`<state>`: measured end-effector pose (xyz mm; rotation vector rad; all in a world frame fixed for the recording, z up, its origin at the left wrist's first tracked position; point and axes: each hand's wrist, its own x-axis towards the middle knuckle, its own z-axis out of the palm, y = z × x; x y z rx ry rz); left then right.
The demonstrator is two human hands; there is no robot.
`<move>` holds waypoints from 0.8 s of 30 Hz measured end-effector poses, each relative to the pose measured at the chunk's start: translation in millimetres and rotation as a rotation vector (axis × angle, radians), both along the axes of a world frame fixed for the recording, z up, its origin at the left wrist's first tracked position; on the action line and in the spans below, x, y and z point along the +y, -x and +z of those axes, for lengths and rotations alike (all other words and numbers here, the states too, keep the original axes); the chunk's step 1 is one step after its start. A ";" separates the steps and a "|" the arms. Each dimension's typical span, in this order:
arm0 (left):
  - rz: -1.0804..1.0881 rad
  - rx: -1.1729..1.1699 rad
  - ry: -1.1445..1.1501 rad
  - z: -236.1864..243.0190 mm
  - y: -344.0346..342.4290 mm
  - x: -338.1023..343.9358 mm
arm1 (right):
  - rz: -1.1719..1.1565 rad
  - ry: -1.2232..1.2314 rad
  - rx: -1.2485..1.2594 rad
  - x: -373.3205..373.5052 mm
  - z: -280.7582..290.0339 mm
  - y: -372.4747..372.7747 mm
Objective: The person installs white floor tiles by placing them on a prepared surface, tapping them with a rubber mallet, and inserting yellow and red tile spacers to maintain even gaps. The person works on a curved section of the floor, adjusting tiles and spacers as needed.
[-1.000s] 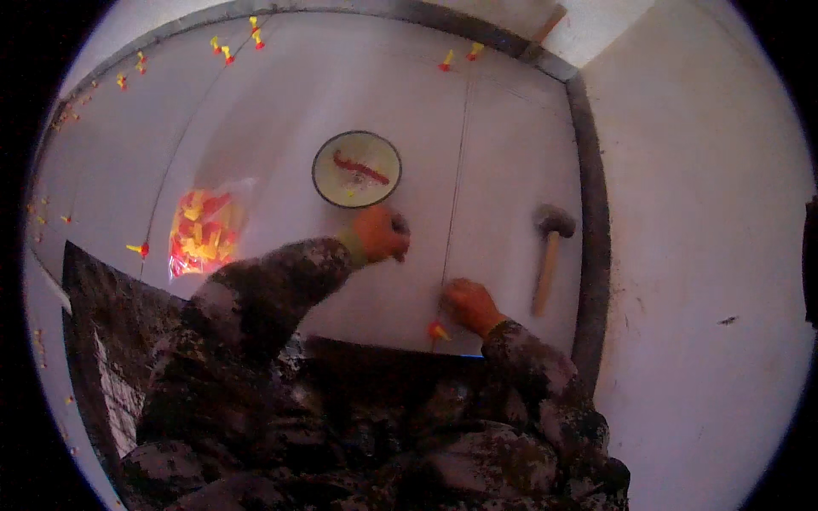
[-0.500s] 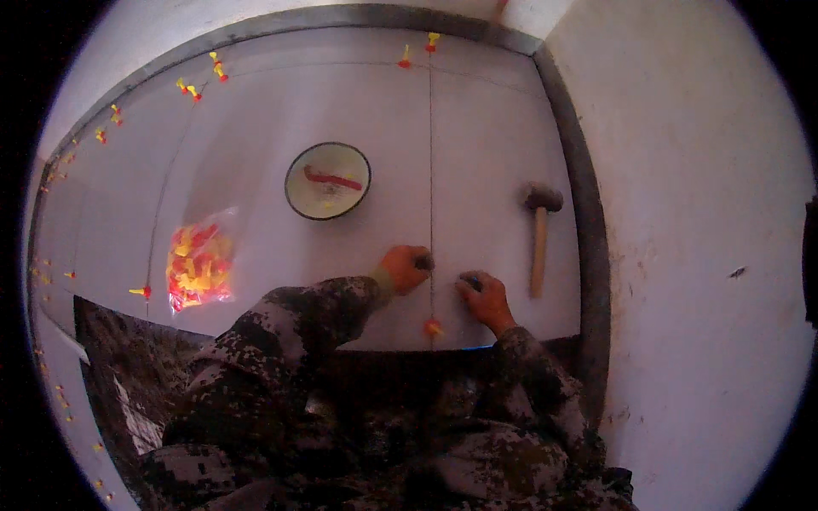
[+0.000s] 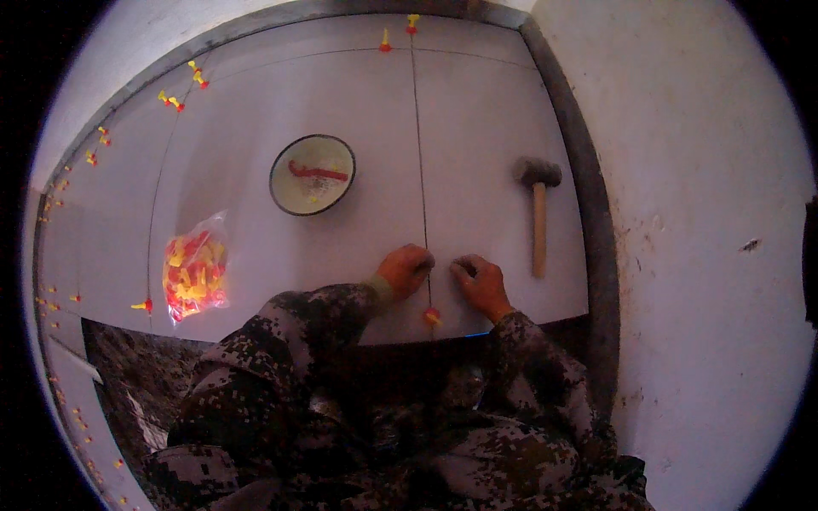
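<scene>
Left hand [image 3: 405, 271] is hanging right at the joint [image 3: 418, 145], fingers curled nearly closed; right hand [image 3: 484, 288] is hanging just right of it, fingers bunched; whether either is gripping anything, I cannot tell; a clip [image 3: 432, 318] is sitting on the joint, by the floor's [image 3: 490, 128] near edge; the mallet [image 3: 538, 213] is lying toward the right edge; the bowl [image 3: 296, 196] is standing left of the joint; the bag [image 3: 196, 271] is lying farther left.
</scene>
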<state>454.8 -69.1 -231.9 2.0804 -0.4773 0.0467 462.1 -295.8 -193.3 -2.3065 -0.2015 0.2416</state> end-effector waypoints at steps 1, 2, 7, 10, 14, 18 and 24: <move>-0.016 -0.018 -0.014 -1.1 0.8 0.4 | -0.002 0.003 0.004 -0.1 -1.1 0.4; -0.033 -0.037 -0.029 -2.0 0.7 1.1 | 0.005 -0.001 -0.005 -0.2 -1.8 -0.2; -0.050 0.003 -0.028 1.1 3.9 2.6 | 0.057 -0.014 -0.063 -1.0 -1.5 0.0; -0.081 -0.047 -0.013 -1.2 3.6 4.6 | 0.127 0.026 -0.108 -2.5 -10.1 -0.4; -0.108 -0.033 -0.077 3.8 3.5 4.7 | 0.162 0.043 -0.096 0.1 -7.2 -1.0; -0.163 -0.057 -0.180 1.1 -1.0 3.4 | 0.183 0.011 -0.122 0.4 -12.5 -1.3; -0.273 -0.170 -0.265 1.5 -4.0 -3.7 | 0.188 0.015 -0.119 0.3 -7.9 0.3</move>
